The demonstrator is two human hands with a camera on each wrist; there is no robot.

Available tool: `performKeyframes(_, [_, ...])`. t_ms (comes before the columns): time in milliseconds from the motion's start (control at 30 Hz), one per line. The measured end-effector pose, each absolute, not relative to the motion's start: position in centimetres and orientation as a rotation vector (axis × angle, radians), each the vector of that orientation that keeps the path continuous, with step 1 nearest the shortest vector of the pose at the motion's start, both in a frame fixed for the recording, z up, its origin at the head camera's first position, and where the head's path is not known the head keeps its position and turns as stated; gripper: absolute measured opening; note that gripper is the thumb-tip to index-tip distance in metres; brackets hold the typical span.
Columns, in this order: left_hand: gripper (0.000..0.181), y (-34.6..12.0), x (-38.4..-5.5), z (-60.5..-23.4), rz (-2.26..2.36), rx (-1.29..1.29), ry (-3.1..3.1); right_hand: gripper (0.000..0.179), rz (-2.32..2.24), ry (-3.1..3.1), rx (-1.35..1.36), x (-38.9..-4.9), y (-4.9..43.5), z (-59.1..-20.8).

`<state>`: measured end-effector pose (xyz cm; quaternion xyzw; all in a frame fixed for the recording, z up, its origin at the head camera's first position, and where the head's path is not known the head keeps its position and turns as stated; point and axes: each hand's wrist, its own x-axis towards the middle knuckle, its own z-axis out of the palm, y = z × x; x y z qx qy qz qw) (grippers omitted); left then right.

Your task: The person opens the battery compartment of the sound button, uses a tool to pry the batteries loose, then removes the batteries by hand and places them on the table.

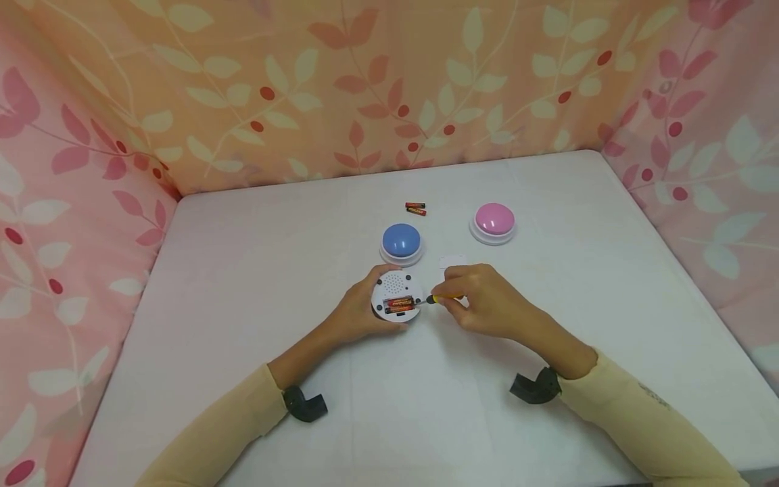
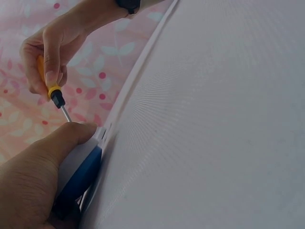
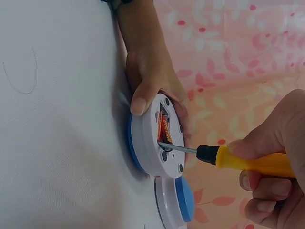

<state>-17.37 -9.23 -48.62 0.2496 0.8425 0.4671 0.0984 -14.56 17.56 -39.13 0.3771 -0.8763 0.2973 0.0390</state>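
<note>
My left hand (image 1: pixel 356 308) grips a round white push button (image 3: pixel 147 138) around its rim, turned with its blue top downward. Its open battery compartment holds two red-and-black batteries (image 1: pixel 399 305), seen in the head and right wrist views. A screwdriver (image 3: pixel 257 163) with a yellow and black handle is pinched by the fingers of my right hand (image 1: pixel 487 301). Its metal shaft (image 3: pixel 178 148) reaches to the end of the compartment, by the batteries. In the left wrist view my left thumb (image 2: pixel 71 136) lies on the button, and the compartment is hidden there.
Just behind the held button stands another blue-topped button (image 1: pixel 402 240). A pink-topped button (image 1: pixel 495 219) is farther right. Two loose batteries (image 1: pixel 416 208) lie at the back. A flat white piece (image 1: pixel 452 261) lies partly behind my right hand. Floral curtains (image 1: pixel 377 88) border the white table (image 1: pixel 274 257).
</note>
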Motion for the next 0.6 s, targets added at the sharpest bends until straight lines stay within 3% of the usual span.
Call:
performKeyframes(333, [0.104,-9.4,-17.5,-48.7,1.365,0.732,2.505,0.015,0.943,-2.701,1.153,-14.9,17.5,-39.3])
performKeyframes(600, [0.106,-9.4,-17.6,-48.8,1.399,0.805,2.479,0.02,1.318,-2.769,0.926,-16.8,19.1,-40.8])
